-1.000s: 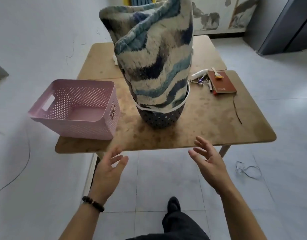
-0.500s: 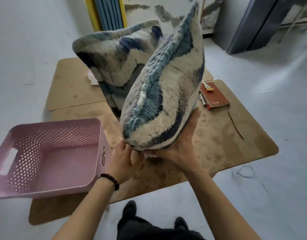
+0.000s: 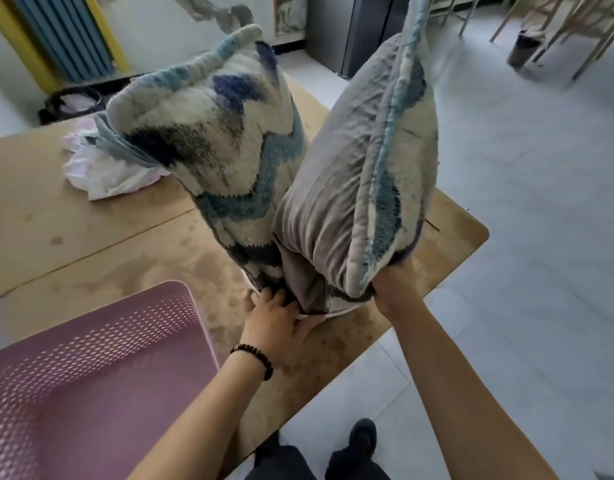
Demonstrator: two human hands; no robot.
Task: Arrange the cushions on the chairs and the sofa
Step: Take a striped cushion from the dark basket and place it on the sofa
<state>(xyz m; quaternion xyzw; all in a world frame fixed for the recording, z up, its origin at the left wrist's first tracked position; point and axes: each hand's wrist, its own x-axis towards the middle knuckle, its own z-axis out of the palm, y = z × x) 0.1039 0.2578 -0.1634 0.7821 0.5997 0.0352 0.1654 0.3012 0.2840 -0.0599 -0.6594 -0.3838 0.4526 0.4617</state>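
Gripping right cushion (image 3: 350, 168) by its lower corner with right hand (image 3: 395, 289), upright above bench (image 3: 90, 237). Clutching base of left cushion (image 3: 222, 133) with left hand (image 3: 277, 320), cushions touching low down. Pink basket (image 3: 90, 375) near left forearm.

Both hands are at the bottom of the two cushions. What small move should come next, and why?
Probably lift the right cushion clear: the right hand grips its lower corner, it tilts away from the left cushion, and the left hand holds the basket below.
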